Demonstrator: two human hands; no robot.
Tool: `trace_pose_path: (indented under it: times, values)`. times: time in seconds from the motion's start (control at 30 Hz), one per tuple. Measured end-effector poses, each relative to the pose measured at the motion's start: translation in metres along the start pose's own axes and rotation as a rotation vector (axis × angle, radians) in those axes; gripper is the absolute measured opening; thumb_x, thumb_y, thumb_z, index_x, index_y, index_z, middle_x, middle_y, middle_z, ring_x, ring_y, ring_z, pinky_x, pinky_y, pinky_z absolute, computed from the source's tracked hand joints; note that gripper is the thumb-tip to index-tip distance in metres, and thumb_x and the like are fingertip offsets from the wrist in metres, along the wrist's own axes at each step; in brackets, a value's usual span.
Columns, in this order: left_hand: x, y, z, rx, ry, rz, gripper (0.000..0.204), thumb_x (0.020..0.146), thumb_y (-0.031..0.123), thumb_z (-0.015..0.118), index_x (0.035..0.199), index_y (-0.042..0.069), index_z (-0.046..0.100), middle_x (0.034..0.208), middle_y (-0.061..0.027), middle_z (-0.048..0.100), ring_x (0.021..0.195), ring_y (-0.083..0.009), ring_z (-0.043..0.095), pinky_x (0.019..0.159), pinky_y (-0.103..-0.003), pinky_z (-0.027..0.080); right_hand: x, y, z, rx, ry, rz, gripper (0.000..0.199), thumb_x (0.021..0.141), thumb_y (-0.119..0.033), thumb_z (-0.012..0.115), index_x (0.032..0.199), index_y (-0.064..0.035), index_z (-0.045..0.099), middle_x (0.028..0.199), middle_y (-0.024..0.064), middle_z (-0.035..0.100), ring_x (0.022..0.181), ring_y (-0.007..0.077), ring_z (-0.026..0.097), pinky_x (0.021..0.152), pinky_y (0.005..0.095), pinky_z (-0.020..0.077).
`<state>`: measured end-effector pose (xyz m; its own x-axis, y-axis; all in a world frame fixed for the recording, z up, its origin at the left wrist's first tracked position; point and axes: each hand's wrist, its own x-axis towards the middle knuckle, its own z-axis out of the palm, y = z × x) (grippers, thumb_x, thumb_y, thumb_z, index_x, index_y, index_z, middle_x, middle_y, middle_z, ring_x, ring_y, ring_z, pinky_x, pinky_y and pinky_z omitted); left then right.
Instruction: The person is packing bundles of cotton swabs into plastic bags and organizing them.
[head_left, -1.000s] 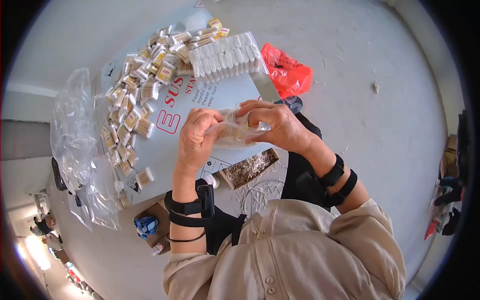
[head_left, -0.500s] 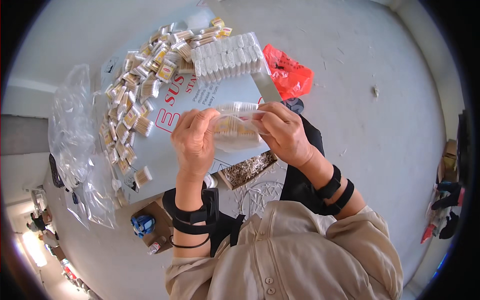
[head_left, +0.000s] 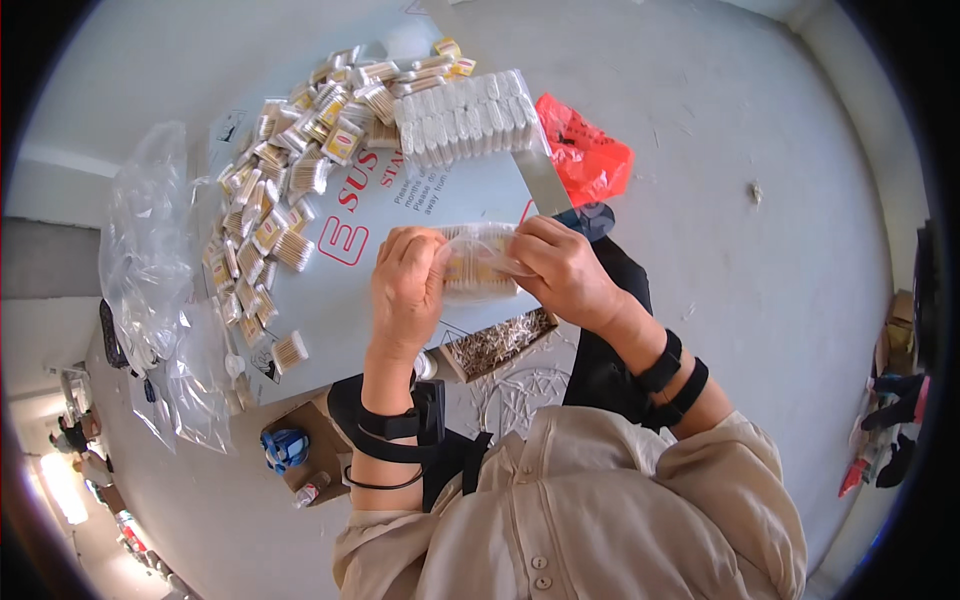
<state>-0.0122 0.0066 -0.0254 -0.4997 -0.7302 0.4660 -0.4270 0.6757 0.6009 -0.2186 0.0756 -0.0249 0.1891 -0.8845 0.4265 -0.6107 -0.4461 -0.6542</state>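
Between my two hands, over the near edge of the light-blue board (head_left: 420, 290), is a clear plastic bag (head_left: 478, 278) filled with small packs of cotton swabs. My left hand (head_left: 408, 275) pinches the bag's upper left side. At the upper right, my right hand (head_left: 565, 265) grips the same film, its fingers curled. Beyond my hands lies a larger clear-wrapped block of cotton swab packs (head_left: 468, 118). To its left, a loose pile of small swab packs (head_left: 290, 175) spreads along the board's left side. One single swab pack (head_left: 290, 352) lies apart, near the board's left corner.
A red plastic bag (head_left: 585, 160) lies past the board's right edge. Empty clear bags (head_left: 150, 290) hang at the far left. Below the board stand a box of loose swabs (head_left: 500, 345) and a cardboard box (head_left: 325, 455) with a blue item inside.
My left hand has moved right, closer to my right hand, and the bag's opening is drawn narrower between them. Both hands still grip the bag.
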Motion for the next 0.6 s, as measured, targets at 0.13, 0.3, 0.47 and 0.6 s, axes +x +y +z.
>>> trace_pose_path:
  times: [0.13, 0.3, 0.47, 0.6]
  values:
    - [0.000, 0.003, -0.017, -0.092, 0.022, -0.003, 0.016, 0.079, 0.004, 0.066, 0.095, 0.003, 0.060, 0.092, -0.0081, 0.061, 0.090, -0.0317, 0.058, 0.081, -0.040, 0.046, -0.001, -0.009, -0.010, 0.172, 0.058, 0.070, 0.026, 0.073, -0.010, 0.078, 0.086, 0.0018, 0.060, 0.090, 0.0125, 0.059, 0.081, 0.0320, 0.061, 0.070, 0.0358, 0.0505]
    - [0.002, 0.041, -0.043, 0.364, -0.063, 0.270, 0.028, 0.068, 0.005, 0.067, 0.096, 0.008, 0.065, 0.104, -0.0042, 0.059, 0.107, -0.0265, 0.054, 0.087, -0.042, 0.042, 0.004, -0.021, -0.017, 0.187, 0.084, 0.171, 0.023, 0.075, -0.009, 0.075, 0.095, -0.0020, 0.065, 0.093, 0.0112, 0.061, 0.083, 0.0317, 0.062, 0.071, 0.0359, 0.0510]
    - [0.005, 0.050, -0.038, 0.398, -0.084, 0.224, 0.013, 0.066, 0.006, 0.066, 0.079, 0.006, 0.066, 0.102, -0.0036, 0.060, 0.112, -0.0235, 0.052, 0.094, -0.044, 0.036, 0.035, -0.031, -0.025, -0.118, -0.043, -0.043, 0.027, 0.069, -0.001, 0.068, 0.096, -0.0056, 0.067, 0.092, 0.0108, 0.059, 0.078, 0.0303, 0.062, 0.064, 0.0397, 0.0510]
    - [0.003, 0.056, -0.045, 0.375, -0.007, 0.240, 0.011, 0.067, 0.005, 0.066, 0.078, 0.005, 0.065, 0.098, -0.0037, 0.062, 0.109, -0.0232, 0.054, 0.093, -0.045, 0.036, 0.043, -0.031, -0.027, -0.236, -0.115, -0.013, 0.035, 0.067, 0.007, 0.065, 0.101, -0.0033, 0.067, 0.096, 0.0116, 0.060, 0.077, 0.0305, 0.063, 0.064, 0.0381, 0.0515]
